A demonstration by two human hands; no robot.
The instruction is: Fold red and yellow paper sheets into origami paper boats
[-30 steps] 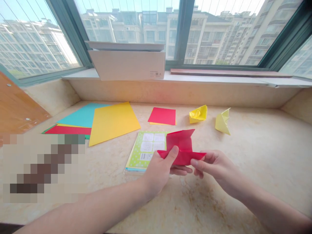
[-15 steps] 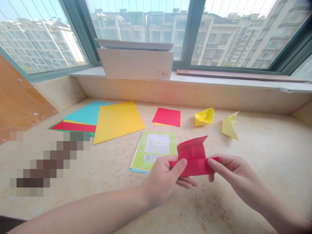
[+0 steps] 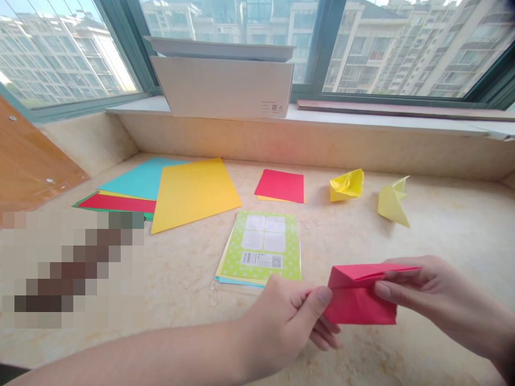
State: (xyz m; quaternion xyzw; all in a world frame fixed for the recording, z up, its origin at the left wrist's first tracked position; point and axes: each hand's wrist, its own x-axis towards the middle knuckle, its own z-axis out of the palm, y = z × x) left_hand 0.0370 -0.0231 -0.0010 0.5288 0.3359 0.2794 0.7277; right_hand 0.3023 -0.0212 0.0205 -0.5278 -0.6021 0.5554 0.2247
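Both hands hold a piece of folded red paper (image 3: 360,305) above the front of the counter. My left hand (image 3: 295,316) pinches its left end between thumb and fingers. At the upper right, my right hand (image 3: 430,297) has its thumb on the front face and its fingers behind, partly hidden by the paper. A folded flap lies along the top of the piece. Just beyond my left hand lies a green dotted packet of paper (image 3: 263,241) with a barcode label.
Toward the back stand a yellow folded paper boat (image 3: 346,185) and a pale yellow folded piece (image 3: 393,201). Red square sheets (image 3: 280,186) lie left of them. Large yellow (image 3: 197,195) and blue sheets (image 3: 140,179) overlap farther left. A white box (image 3: 223,86) sits on the sill.
The red paper has moved right and slightly nearer. Its raised upper part is now folded down, and my right hand has shifted to its top right. The camera view has tilted down a little.
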